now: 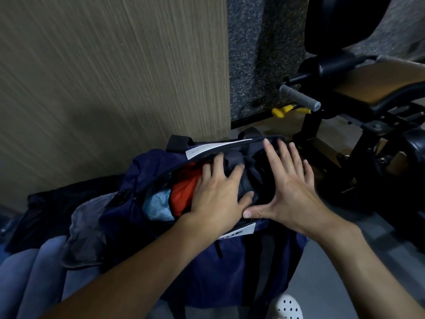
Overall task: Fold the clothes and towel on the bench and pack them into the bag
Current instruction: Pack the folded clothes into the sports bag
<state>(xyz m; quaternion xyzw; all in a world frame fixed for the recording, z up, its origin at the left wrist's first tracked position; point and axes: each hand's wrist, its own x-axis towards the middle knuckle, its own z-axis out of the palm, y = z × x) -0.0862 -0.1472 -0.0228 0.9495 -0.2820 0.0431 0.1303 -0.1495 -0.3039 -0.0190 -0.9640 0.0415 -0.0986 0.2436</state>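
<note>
The left hand (218, 189) lies flat with fingers spread, pressing down on a dark grey garment (247, 180) in the mouth of the bag (207, 268). The right hand (292, 192) is flat too, fingers straight and pointing to 12 o'clock, its thumb stretched out to 9 o'clock until the tip meets the left thumb. Neither hand grips anything; both are open palms on cloth.

At 9 o'clock of the left hand, inside the same opening, sit an orange garment (184, 194) and, beyond it, a light blue cloth (157, 204). The far rim of the bag, carrying a white label (213, 147), runs just past the fingertips at 12 o'clock. The near rim passes under the thumbs.

A crumpled grey cloth (87, 231) hangs off the bag's side at 9 o'clock, with blue denim (34, 272) at 8 o'clock of it.

A wood-grain panel (103, 77) closes off the side from 9 to 12 o'clock, its vertical edge ending just behind the bag. At 1 to 3 o'clock stands a black frame (310, 125) with a tan pad (377, 81), a grey grip (299, 96) and a yellow knob (281, 112), near the right fingertips. Open grey floor (333, 272) shows at 4 to 5 o'clock, with a white perforated shoe (287, 306) at 6.
</note>
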